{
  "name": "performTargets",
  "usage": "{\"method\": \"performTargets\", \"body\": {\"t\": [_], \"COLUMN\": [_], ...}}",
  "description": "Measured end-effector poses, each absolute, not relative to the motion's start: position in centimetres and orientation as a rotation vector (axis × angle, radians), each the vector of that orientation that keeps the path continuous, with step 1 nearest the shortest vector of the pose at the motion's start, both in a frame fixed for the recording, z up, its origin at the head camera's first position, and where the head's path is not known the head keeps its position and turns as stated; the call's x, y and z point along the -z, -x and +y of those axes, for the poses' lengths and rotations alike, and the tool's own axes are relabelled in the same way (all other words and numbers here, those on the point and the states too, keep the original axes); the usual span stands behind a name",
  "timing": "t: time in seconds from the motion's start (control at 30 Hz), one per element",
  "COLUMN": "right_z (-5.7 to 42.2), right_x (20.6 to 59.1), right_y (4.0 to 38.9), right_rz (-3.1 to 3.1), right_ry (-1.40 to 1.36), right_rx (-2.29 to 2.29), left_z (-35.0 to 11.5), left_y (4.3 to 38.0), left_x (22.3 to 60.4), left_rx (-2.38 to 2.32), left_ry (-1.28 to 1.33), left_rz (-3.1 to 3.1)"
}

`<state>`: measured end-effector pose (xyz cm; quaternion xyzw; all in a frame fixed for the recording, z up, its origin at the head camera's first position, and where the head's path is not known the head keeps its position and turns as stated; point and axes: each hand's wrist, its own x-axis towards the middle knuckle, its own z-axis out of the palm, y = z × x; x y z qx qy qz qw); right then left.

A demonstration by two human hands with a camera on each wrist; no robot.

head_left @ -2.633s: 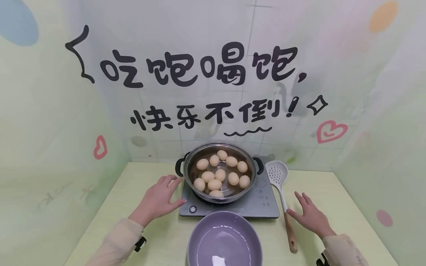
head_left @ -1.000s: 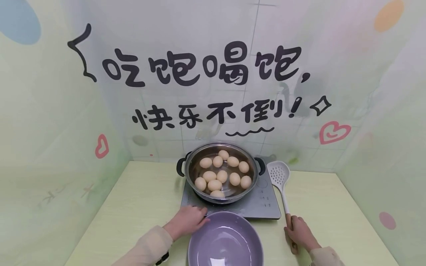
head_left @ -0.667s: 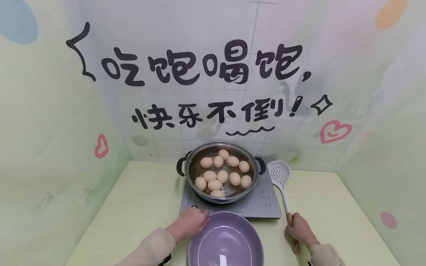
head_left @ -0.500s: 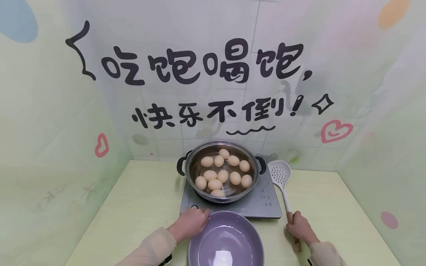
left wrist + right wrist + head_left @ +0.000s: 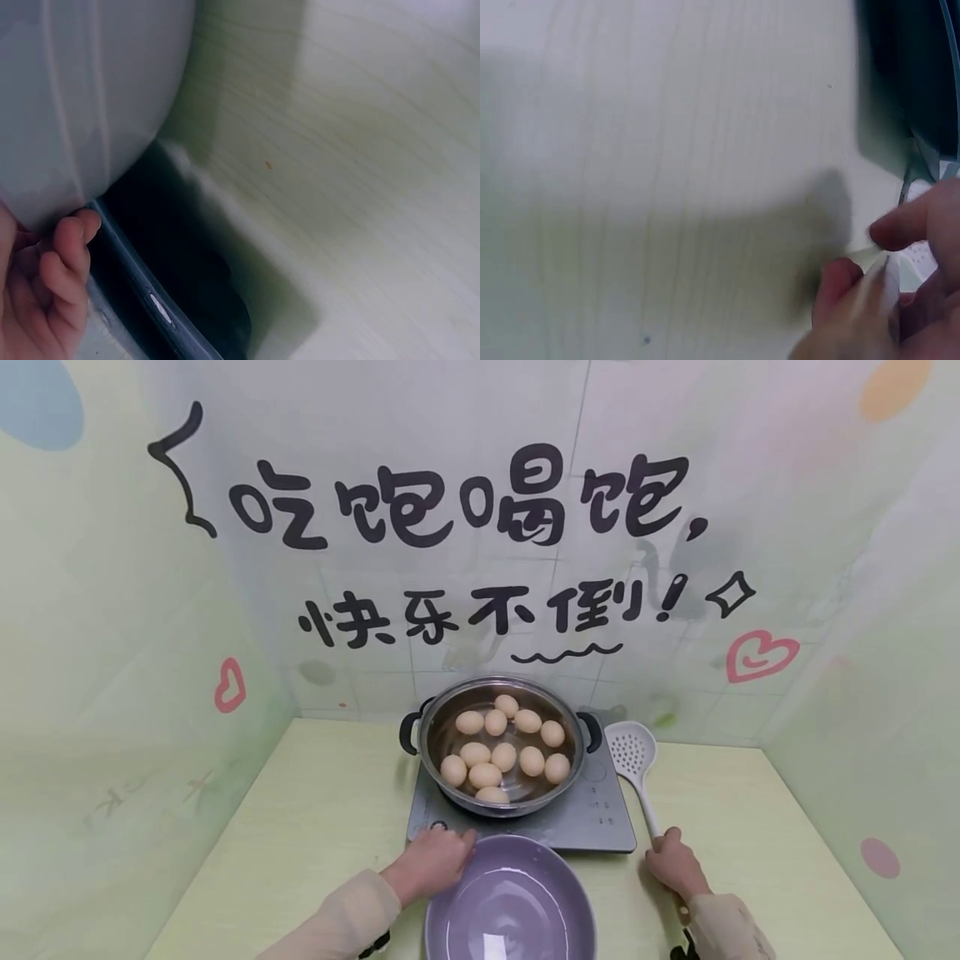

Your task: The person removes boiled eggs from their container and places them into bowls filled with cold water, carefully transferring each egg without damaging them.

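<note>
My left hand [image 5: 435, 862] grips the rim of a lilac bowl [image 5: 517, 906] at its upper left, and in the left wrist view curled fingers [image 5: 71, 244] lie against the bowl's outer side [image 5: 127, 82]. My right hand [image 5: 677, 864] holds a slotted spoon [image 5: 632, 753] by its wooden handle, which shows blurred in the right wrist view between thumb and fingers [image 5: 836, 281]. The spoon's pale perforated head points to the back wall, right of the cooktop. A steel pot [image 5: 504, 811] with black side handles holds several brown eggs [image 5: 486, 776] in what looks like clear water.
The pot stands on a grey induction cooktop [image 5: 573, 831], directly behind the bowl. Pale wood-grain tabletop [image 5: 330, 827] stretches left and right of these things. A printed backdrop [image 5: 360, 693] with large black characters encloses the back and both sides.
The left hand came from the cooktop's left side to the bowl's rim. The right hand came down onto the spoon's handle and has since shifted slightly up along it.
</note>
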<state>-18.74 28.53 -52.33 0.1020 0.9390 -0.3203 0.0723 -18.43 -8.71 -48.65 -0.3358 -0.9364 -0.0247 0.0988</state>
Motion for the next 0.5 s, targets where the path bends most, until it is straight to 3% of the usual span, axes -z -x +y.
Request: {"method": "performTargets", "body": {"t": [0.5], "right_z": [28.4], "right_x": [51.3], "right_y": [19.7], "right_rz": [2.790], "right_ry": [-0.455], "right_rx": [0.787], "left_z": [-8.8], "left_y": [18.4], "left_x": [48.7], "left_rx": [0.061], "left_ry": [1.002], "left_rz": [-2.772]}}
